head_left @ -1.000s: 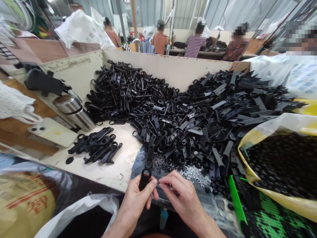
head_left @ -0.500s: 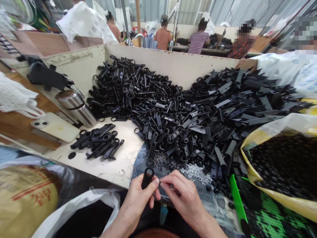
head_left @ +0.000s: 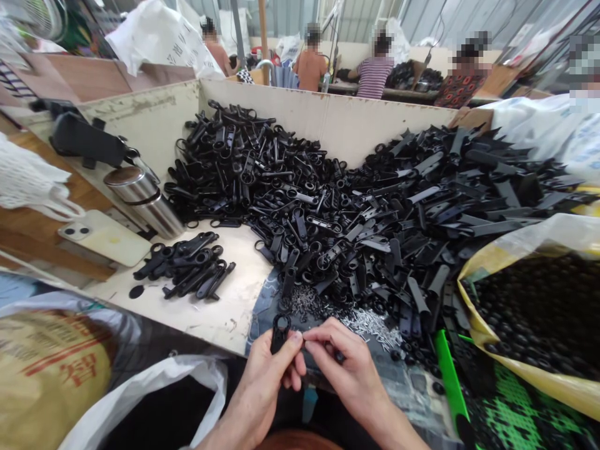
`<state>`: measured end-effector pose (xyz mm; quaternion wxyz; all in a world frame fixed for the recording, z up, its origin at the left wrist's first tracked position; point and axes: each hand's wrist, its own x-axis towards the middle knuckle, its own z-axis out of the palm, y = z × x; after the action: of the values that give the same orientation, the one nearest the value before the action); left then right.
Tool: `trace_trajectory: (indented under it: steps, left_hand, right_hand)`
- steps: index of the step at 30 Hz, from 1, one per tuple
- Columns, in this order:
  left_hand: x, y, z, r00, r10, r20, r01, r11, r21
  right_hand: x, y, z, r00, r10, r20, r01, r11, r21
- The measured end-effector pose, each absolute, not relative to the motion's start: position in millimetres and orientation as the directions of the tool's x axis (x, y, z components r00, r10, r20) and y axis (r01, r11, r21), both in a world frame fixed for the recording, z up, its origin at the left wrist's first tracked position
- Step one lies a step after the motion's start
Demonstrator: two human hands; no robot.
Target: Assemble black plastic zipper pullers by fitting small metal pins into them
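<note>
In the head view my left hand [head_left: 272, 369] is closed round a black plastic part with a ring end [head_left: 282, 325], the ring pointing up and away from me. The thumb presses on the part's near side. My right hand [head_left: 344, 359] is pinched close beside the left thumb; what sits between its fingertips is too small to name. A dark small piece [head_left: 339, 357] shows under its curled fingers. Just beyond the hands lie a heap of small screws [head_left: 304, 301] and a heap of silvery metal pins [head_left: 375, 328].
A large pile of black plastic parts [head_left: 323, 206] fills the board-walled bench. Grouped ringed parts [head_left: 192, 265] lie left, near a phone [head_left: 105, 237] and steel flask [head_left: 145, 203]. At right stand a yellow bag of black beads [head_left: 539, 312] and a green tray edge [head_left: 450, 381]. Several people sit beyond.
The ringed part in my left hand has tilted slightly more upright. My right hand has shifted very little, its fingertips still pinched beside the left thumb.
</note>
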<state>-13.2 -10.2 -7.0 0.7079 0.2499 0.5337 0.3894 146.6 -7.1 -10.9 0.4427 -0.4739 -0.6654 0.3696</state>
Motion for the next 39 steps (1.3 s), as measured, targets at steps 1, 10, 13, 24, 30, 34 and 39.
trace_trajectory:
  steps: [1,10,13,24,30,34,39]
  left_hand:
    - [-12,-10,-7,0.121,0.820,-0.560,-0.293,0.569,0.769]
    - [-4,-10,-5,0.085,0.837,-0.541,-0.327,0.536,0.778]
    - [-1,-8,-2,0.114,0.777,-0.619,-0.418,0.602,0.680]
    - [7,-11,5,0.229,0.608,-0.760,-0.494,0.745,0.448]
    - [-3,-16,8,0.299,0.675,-0.675,-0.366,0.734,0.572]
    - [-16,-23,4,0.324,0.704,-0.632,-0.257,0.708,0.658]
    - [-26,-25,-5,0.385,0.714,-0.586,-0.095,0.662,0.744]
  right_hand:
    - [145,-8,-11,-0.132,0.969,0.211,0.287,0.241,-0.927]
    - [138,-15,-23,0.030,0.999,-0.022,0.119,-0.025,-0.993]
    - [141,-15,-20,0.022,0.991,0.129,0.230,0.121,-0.966]
    - [155,-21,-22,-0.127,0.914,0.384,0.428,0.400,-0.811]
    - [161,-21,-25,-0.016,0.945,0.325,0.439,0.299,-0.847]
    - [162,-20,-20,-0.065,0.943,0.325,0.447,0.319,-0.835]
    - [155,-17,-17,-0.218,0.905,0.367,0.466,0.426,-0.776]
